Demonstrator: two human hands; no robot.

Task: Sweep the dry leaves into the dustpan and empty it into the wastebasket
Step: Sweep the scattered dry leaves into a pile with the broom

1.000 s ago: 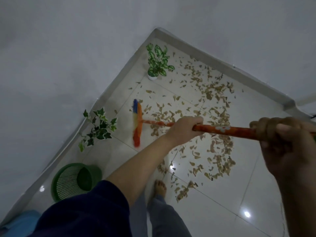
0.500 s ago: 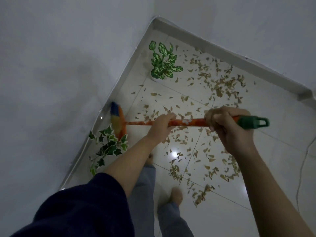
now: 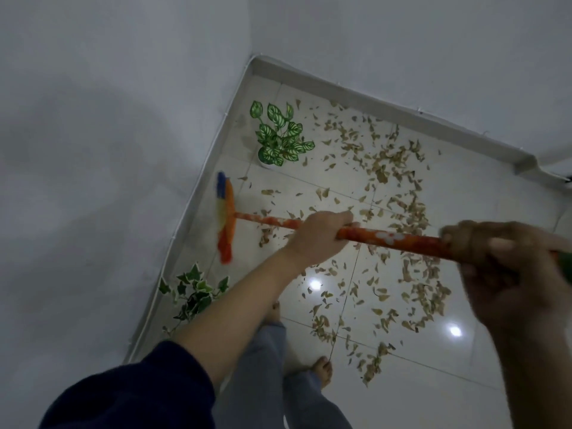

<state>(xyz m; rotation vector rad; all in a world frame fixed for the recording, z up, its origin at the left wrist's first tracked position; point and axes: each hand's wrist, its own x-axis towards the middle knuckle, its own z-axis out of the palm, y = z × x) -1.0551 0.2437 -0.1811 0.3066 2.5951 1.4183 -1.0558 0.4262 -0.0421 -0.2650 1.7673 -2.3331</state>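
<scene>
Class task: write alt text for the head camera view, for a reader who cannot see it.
Both hands, left hand and right hand, grip an orange broom whose head is near the wall, with dry leaves scattered over the white tiled floor. Two potted plants stand along the wall.

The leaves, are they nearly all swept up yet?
Not yet. Both hands, left hand and right hand, grip the broom near the wall. Dry leaves lie scattered across the floor tiles. No dustpan or wastebasket is in view, so scooping and emptying remain.
</scene>
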